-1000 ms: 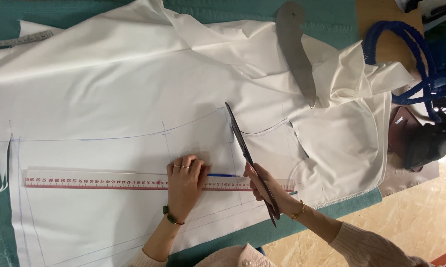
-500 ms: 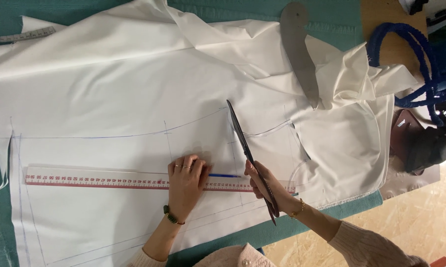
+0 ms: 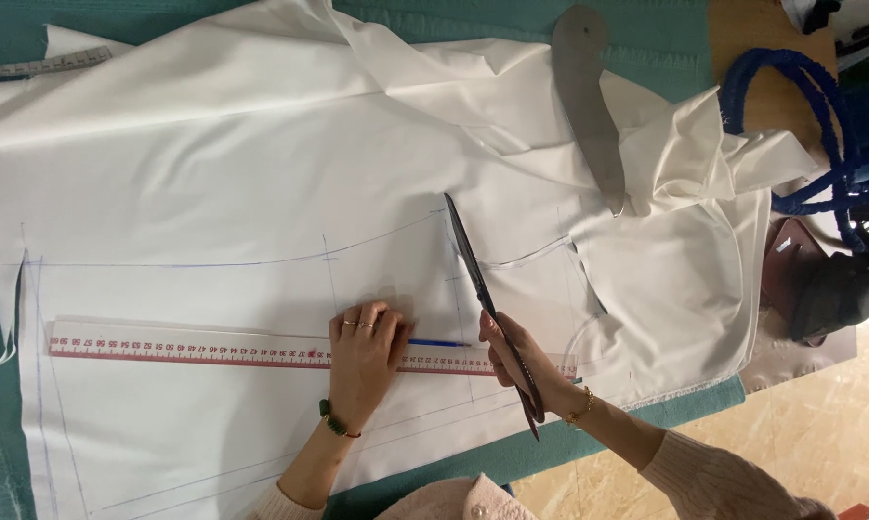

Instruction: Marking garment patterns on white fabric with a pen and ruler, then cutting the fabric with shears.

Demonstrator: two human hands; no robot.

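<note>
White fabric (image 3: 261, 193) marked with blue lines lies spread over a teal table cover (image 3: 1, 385). A long clear ruler with red markings (image 3: 184, 345) rests across the cloth. My left hand (image 3: 362, 358) presses flat on the ruler, wearing rings and a green bead bracelet. A blue pen (image 3: 439, 343) lies on the ruler just right of those fingers. My right hand (image 3: 521, 361) grips the handles of long dark scissors (image 3: 473, 279). Their blades are together and point away from me over the fabric.
A grey curved pattern ruler (image 3: 589, 106) lies on the bunched cloth at the far right. Blue rope handles (image 3: 820, 135) and a dark bag (image 3: 839, 289) sit past the table's right edge. A tape measure (image 3: 39, 65) lies at the far left corner. Wooden floor (image 3: 820, 433) shows below.
The scissors' tips have shifted slightly to the right across the cloth. My left hand stays pressed on the ruler.
</note>
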